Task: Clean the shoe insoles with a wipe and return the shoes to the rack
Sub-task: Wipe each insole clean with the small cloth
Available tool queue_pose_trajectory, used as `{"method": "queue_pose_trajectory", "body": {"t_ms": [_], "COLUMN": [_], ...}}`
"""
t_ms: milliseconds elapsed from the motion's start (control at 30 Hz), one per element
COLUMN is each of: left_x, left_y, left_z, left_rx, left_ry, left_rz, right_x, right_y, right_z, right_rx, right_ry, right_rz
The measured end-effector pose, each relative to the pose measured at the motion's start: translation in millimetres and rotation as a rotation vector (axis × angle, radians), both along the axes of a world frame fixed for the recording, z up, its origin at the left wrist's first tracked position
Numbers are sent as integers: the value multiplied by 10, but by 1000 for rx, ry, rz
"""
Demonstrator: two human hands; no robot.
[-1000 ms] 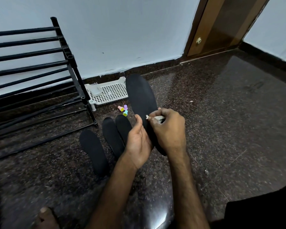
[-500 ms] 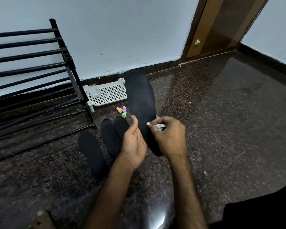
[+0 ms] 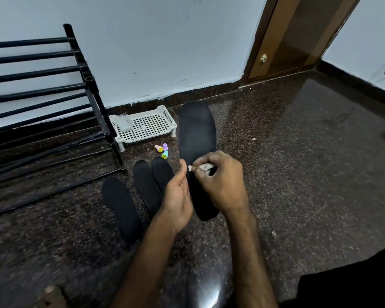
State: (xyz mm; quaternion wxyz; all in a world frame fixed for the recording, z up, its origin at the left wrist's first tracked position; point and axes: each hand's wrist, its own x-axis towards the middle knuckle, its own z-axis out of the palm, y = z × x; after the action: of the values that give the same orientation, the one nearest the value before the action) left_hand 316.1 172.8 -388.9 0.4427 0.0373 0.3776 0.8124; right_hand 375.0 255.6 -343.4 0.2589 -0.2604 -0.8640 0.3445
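Note:
A long black insole [image 3: 197, 132] is held up above the floor in front of me. My left hand [image 3: 177, 196] grips its left edge, thumb on top. My right hand [image 3: 220, 181] holds a crumpled white wipe [image 3: 203, 167] pressed against the middle of that insole. Three more black insoles lie flat on the floor to the left: one [image 3: 120, 205] apart, two [image 3: 147, 185] [image 3: 163, 173] side by side and overlapping. The black shoe rack [image 3: 42, 107] stands at the left against the wall. No shoes are in view.
A white perforated plastic tray [image 3: 146, 127] with a small pale block in it stands by the wall beside the rack. Three small coloured caps [image 3: 162, 150] lie in front of it. A wooden door [image 3: 298, 34] is at the back right. My bare foot [image 3: 51, 296] shows at the bottom left.
The wipe hand has shifted slightly along the held insole, which tilted a little. The view has drifted slightly. The insoles on the floor stayed put.

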Motion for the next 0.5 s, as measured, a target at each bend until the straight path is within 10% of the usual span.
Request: {"method": "queue_pose_trajectory", "body": {"t_ms": [167,367,500], "left_x": [78,80,56], "left_y": [40,20,18], "left_z": [57,0,-15], "left_rx": [-20,40,42], "left_ry": [67,-39,-58], "left_rz": [-37,-21,-16], "right_x": [10,105,92], "right_y": [194,71,133], "right_z": [26,-69,-70], "right_rx": [108,-53,42], "right_ry": [172,-70,47], "right_rz": [-352,65,-194]}}
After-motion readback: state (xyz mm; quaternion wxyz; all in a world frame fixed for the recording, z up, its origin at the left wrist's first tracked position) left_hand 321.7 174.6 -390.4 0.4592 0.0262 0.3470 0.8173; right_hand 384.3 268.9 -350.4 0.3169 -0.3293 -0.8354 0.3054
